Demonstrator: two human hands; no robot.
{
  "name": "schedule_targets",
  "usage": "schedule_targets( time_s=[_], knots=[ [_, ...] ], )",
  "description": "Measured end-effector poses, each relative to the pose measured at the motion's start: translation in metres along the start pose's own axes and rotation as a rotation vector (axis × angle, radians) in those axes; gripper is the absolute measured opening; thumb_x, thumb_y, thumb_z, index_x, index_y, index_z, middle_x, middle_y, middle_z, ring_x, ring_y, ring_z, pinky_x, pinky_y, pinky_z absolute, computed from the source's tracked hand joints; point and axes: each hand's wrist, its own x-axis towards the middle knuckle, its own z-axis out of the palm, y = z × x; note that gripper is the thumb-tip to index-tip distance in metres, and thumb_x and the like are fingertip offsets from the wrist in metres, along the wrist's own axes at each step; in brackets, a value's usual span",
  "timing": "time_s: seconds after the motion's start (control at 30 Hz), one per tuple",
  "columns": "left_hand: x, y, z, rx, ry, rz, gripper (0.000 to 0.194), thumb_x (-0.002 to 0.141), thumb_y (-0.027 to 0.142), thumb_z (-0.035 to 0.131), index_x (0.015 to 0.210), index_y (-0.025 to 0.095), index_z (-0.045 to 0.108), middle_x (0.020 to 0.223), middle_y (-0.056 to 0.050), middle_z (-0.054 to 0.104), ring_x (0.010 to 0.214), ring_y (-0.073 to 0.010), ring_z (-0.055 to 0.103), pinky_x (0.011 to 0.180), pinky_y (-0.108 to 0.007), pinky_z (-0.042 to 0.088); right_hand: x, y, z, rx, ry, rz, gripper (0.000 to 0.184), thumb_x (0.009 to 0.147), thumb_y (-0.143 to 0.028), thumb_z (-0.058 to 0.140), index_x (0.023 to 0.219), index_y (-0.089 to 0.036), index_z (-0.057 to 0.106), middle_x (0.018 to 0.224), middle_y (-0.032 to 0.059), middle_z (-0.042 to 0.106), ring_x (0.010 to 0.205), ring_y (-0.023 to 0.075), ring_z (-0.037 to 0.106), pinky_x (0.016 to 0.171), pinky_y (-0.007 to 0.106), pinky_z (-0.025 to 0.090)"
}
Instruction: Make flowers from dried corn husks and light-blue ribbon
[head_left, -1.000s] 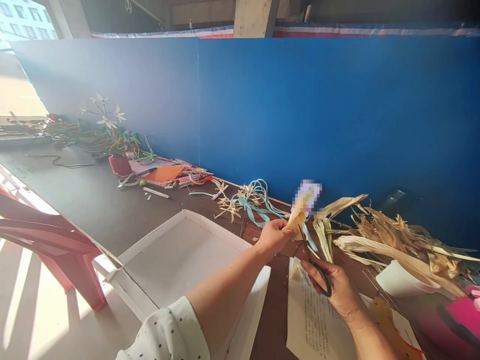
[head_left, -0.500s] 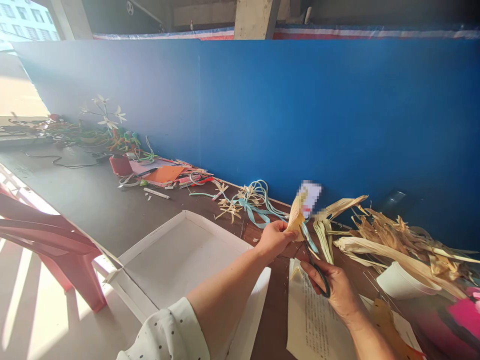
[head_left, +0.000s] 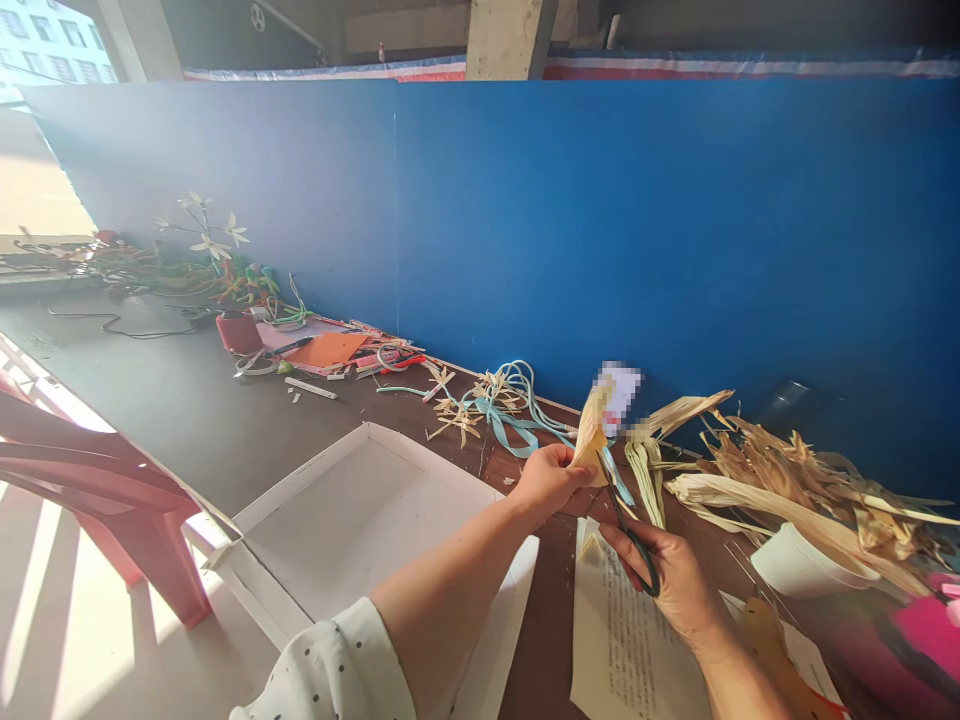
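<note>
Pinched in my left hand (head_left: 551,485) is a pale yellow corn husk (head_left: 589,440), held upright above the table. My right hand (head_left: 671,575) grips black-handled scissors (head_left: 640,550), their blades pointing up at the husk's lower right edge. Whether the blades are parted I cannot tell. Below my hands lies a printed sheet (head_left: 626,640) with a small folded yellowish piece (head_left: 592,545) near its top. Just behind are a green-striped dried husk (head_left: 646,475) and a blue ribbon (head_left: 510,425) among husk flowers (head_left: 457,415).
A shallow white box lid (head_left: 300,500) lies to the left of my arm. Dried husks (head_left: 795,460) and a white cup (head_left: 814,560) are on the right. A blue panel (head_left: 660,220) stands behind the table. Orange paper (head_left: 328,349) and a red chair (head_left: 97,480) are at left.
Almost nothing differs. The view has shifted very slightly; both hands keep their hold, with the scissors still at the husk's edge.
</note>
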Motion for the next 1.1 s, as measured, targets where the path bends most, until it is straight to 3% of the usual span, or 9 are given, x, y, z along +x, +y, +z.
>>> schedule_targets(
  time_s=[0.37, 0.47, 0.6, 0.93, 1.1],
  knots=[
    [0.001, -0.001, 0.0, 0.012, 0.003, 0.009, 0.023, 0.067, 0.034, 0.065, 0.072, 0.014, 0.055, 0.055, 0.003, 0.051, 0.045, -0.0053, 0.039, 0.044, -0.018, 0.026, 0.001, 0.001, 0.002, -0.01, -0.008, -0.01, 0.032, 0.074, -0.047, 0.066, 0.087, -0.018, 0.07, 0.046, -0.006, 0.043, 0.047, 0.011, 0.036, 0.048, 0.024, 0.027],
    [0.001, -0.002, 0.003, -0.055, -0.005, 0.002, 0.02, 0.066, 0.03, 0.065, 0.071, 0.014, 0.053, 0.053, 0.003, 0.049, 0.044, -0.0052, 0.039, 0.043, -0.018, 0.025, 0.001, 0.0, 0.003, 0.001, -0.004, -0.01, 0.035, 0.073, -0.048, 0.067, 0.093, -0.019, 0.069, 0.046, -0.0064, 0.044, 0.047, 0.0113, 0.037, 0.049, 0.024, 0.028],
    [0.0, -0.002, 0.006, -0.138, -0.051, 0.006, 0.018, 0.066, 0.026, 0.064, 0.068, 0.015, 0.05, 0.051, 0.005, 0.047, 0.042, -0.0044, 0.038, 0.042, -0.017, 0.025, 0.002, 0.002, 0.003, -0.012, 0.0, -0.033, 0.03, 0.077, -0.047, 0.064, 0.084, -0.019, 0.069, 0.047, -0.006, 0.044, 0.049, 0.0115, 0.037, 0.05, 0.025, 0.028],
    [0.004, -0.007, 0.006, -0.175, -0.099, -0.003, 0.019, 0.067, 0.028, 0.065, 0.075, 0.014, 0.055, 0.06, 0.001, 0.054, 0.048, -0.0075, 0.048, 0.05, -0.02, 0.04, 0.001, 0.005, 0.001, 0.002, 0.006, -0.02, 0.039, 0.075, -0.047, 0.065, 0.102, -0.02, 0.068, 0.047, -0.0071, 0.042, 0.048, 0.0116, 0.036, 0.048, 0.024, 0.026],
    [0.004, -0.005, 0.002, -0.073, 0.013, 0.051, 0.025, 0.067, 0.035, 0.068, 0.075, 0.012, 0.059, 0.063, 0.002, 0.053, 0.053, -0.0056, 0.043, 0.05, -0.018, 0.032, 0.0, -0.003, 0.001, 0.008, 0.024, 0.01, 0.042, 0.07, -0.048, 0.069, 0.1, -0.019, 0.07, 0.046, -0.0066, 0.042, 0.047, 0.0115, 0.036, 0.047, 0.024, 0.028]
  ],
)
